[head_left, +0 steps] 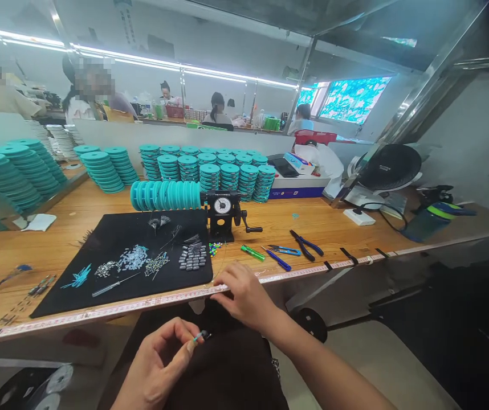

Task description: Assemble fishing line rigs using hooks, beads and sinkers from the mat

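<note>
My left hand (165, 353) is closed below the table edge, thumb and fingertips pinching a small turquoise stick with a dark end (204, 335). My right hand (244, 293) rests at the table edge by the corner of a black mat (120, 228). Its fingers are curled together; what they hold, if anything, is too small to name. Behind it stands a black hand-cranked winder (222, 213) with a dial and a row of turquoise spools (165, 196). On the mat lie pale blue small parts (133, 258), grey cylinders (192, 257), turquoise sticks (81, 276) and a thin-tipped tool (111, 286).
Right of the winder lie a green tube (253, 253), a blue-handled tool (278, 259), snips (285, 250) and pliers (306, 245). Stacked turquoise spools (229, 176) line the back. A measuring tape (142, 302) runs along the front edge. Several people sit beyond the partition.
</note>
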The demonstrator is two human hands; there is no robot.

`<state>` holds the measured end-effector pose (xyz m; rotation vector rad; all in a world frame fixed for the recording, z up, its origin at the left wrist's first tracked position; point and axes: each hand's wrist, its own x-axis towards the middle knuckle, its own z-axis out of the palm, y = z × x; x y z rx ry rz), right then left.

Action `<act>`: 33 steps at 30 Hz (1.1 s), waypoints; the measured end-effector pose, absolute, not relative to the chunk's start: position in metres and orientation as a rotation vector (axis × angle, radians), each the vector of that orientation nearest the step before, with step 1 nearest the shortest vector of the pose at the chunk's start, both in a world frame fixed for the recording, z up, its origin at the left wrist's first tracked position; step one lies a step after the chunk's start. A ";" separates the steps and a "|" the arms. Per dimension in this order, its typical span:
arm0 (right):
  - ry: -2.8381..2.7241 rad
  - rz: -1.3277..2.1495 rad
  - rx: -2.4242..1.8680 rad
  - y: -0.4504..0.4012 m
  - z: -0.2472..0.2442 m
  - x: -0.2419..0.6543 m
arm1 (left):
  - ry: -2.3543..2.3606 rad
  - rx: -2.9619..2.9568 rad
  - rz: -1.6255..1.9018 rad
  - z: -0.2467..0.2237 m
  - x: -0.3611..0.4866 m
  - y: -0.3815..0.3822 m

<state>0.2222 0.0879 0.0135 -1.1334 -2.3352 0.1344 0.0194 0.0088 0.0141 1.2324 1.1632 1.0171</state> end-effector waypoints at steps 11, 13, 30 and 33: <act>-2.403 0.113 -1.007 0.094 0.015 0.205 | 1.129 1.141 0.961 -0.002 0.009 0.014; -2.182 0.252 -1.036 0.081 0.029 0.215 | 1.111 1.096 0.955 -0.003 0.012 0.019; -1.998 -0.162 -1.083 0.036 -0.025 0.192 | 0.919 0.551 0.852 0.002 0.054 0.067; -1.997 -0.031 -1.072 0.037 -0.024 0.201 | 0.933 0.561 0.821 0.007 0.052 0.070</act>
